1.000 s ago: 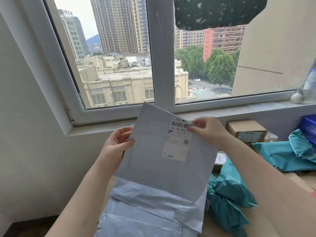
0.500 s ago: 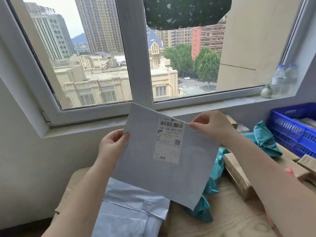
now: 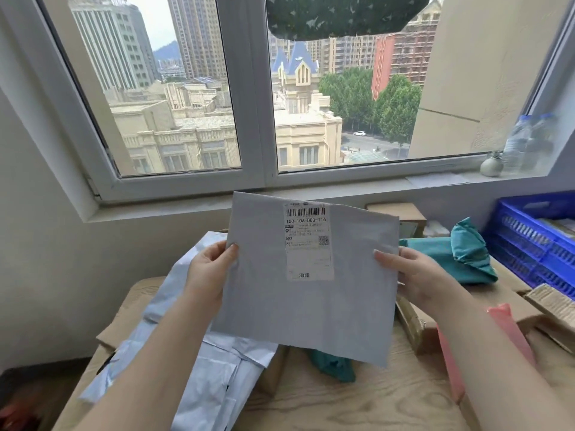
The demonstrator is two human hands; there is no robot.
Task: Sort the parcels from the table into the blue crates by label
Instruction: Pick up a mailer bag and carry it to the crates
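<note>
I hold a flat grey parcel (image 3: 264,300) upright above the table, its white shipping label (image 3: 308,241) facing me. My left hand (image 3: 208,269) grips its left edge, thumb on the front. My right hand (image 3: 410,272) grips the right edge the same way. A blue crate (image 3: 529,244) stands at the right by the wall, with parcels inside. On the wooden table (image 3: 357,399) lie pale grey mailer bags (image 3: 217,377), teal bags (image 3: 466,253), cardboard boxes (image 3: 417,325) and a pink parcel (image 3: 504,318) partly under my right arm.
A window sill (image 3: 342,191) runs behind the table, with plastic bottles (image 3: 529,144) and a small round pot (image 3: 491,164) at its right end. A brown box (image 3: 398,213) sits against the wall. The wall closes the left side.
My right hand left the parcel's top corner and now grips its right edge. The parcel came lower and squarer to me. The view swung right, showing more of the blue crate.
</note>
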